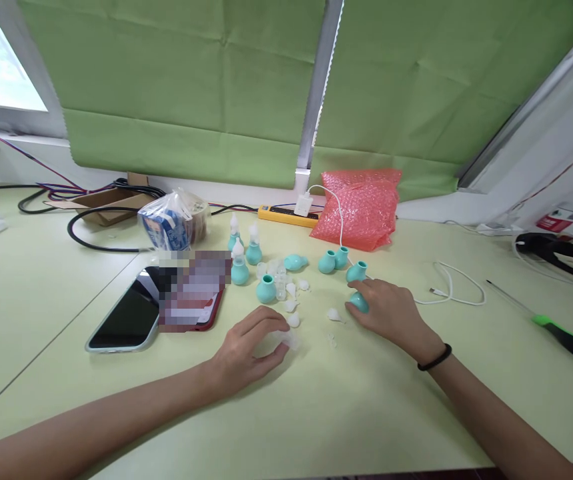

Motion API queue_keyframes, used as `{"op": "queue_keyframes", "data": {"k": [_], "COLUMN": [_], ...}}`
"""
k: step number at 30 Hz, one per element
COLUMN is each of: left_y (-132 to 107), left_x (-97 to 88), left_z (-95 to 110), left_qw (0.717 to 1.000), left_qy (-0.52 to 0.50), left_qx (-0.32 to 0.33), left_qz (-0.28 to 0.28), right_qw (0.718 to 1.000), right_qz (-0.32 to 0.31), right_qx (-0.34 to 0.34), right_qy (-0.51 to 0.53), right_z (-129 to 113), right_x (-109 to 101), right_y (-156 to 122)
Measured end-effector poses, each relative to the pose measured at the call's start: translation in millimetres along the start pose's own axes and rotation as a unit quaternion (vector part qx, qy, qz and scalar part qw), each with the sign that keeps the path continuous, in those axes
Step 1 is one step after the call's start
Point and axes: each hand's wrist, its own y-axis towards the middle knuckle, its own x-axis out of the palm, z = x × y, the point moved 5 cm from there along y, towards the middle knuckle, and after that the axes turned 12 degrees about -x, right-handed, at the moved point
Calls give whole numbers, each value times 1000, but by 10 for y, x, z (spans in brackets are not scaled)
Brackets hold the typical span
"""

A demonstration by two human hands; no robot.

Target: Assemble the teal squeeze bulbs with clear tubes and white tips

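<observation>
My left hand [251, 347] rests on the pale table [346, 407], fingers curled over a small clear plastic piece [289, 340]. My right hand [391, 310] lies further right, fingers closed round a teal rubber bulb [359, 302]. Just beyond the hands lie more teal bulbs [266, 290], some upright with white tips [239, 267], others on their sides [327, 262]. Several small clear and white tips [291, 305] are scattered between them. A black band sits on my right wrist.
Two phones [131, 313] lie at the left. A bagged box [173, 223], cardboard tray [111, 200] and black cables sit behind. Pink bubble wrap [361, 207], a yellow power strip [286, 215] and white cable [451, 287] are at the back. A green-handled screwdriver [561, 333] lies right.
</observation>
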Motion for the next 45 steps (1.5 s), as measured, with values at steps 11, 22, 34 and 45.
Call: {"op": "queue_keyframes", "data": {"k": [11, 22, 34, 45], "left_y": [-26, -85, -126, -144], "left_x": [43, 20, -27, -33], "left_z": [59, 155, 259, 167], "left_qw": [997, 976, 951, 968], "left_qy": [14, 113, 202, 185], "left_qx": [82, 185, 236, 166], "left_qz": [-9, -4, -4, 18], "right_qw": [824, 544, 439, 349], "right_qz": [393, 94, -66, -157], "right_qx": [-22, 106, 38, -9], "right_qy": [407, 827, 895, 924], "right_z": [-219, -626, -834, -945], "right_x": [-311, 64, 111, 139], "right_y": [-212, -94, -114, -156]}}
